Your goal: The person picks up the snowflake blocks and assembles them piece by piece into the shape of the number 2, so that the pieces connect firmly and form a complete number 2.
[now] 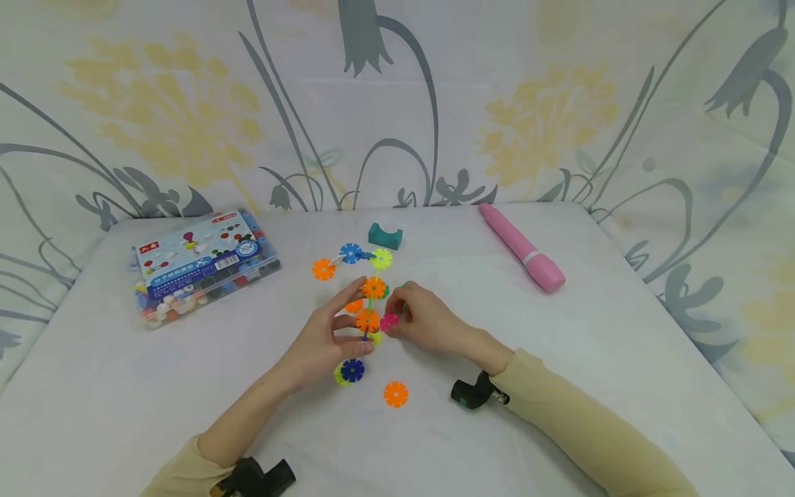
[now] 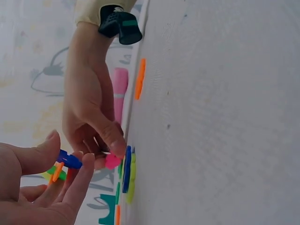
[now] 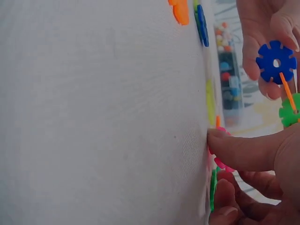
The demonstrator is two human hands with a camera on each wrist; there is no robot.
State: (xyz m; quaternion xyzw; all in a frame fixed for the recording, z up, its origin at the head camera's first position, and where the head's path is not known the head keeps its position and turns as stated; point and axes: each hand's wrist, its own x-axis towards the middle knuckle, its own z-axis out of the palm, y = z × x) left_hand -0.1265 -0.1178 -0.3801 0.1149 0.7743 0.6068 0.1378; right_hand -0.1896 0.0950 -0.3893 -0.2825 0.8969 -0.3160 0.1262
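Observation:
My left hand (image 1: 323,342) holds a small chain of notched plastic discs between thumb and fingers, above the table. In the right wrist view its blue disc (image 3: 268,56) and green disc (image 3: 288,112) show; orange discs (image 1: 368,320) of it appear in the head view. Just to the right, my right hand (image 1: 428,321) pinches a pink notched disc (image 1: 389,322) close over the tabletop. A green disc (image 3: 213,190) stands near its curled fingers in the right wrist view. Nearer me lie a dark blue disc (image 1: 352,371) overlapping a yellow one, and a single orange disc (image 1: 395,394).
Behind the hands lie an orange disc (image 1: 324,269), a blue disc (image 1: 350,253) and a yellow-green disc (image 1: 381,259). Beyond them stands a teal curved block (image 1: 385,238). A clear box (image 1: 205,266) of small parts sits left; a pink stick (image 1: 522,248) lies right.

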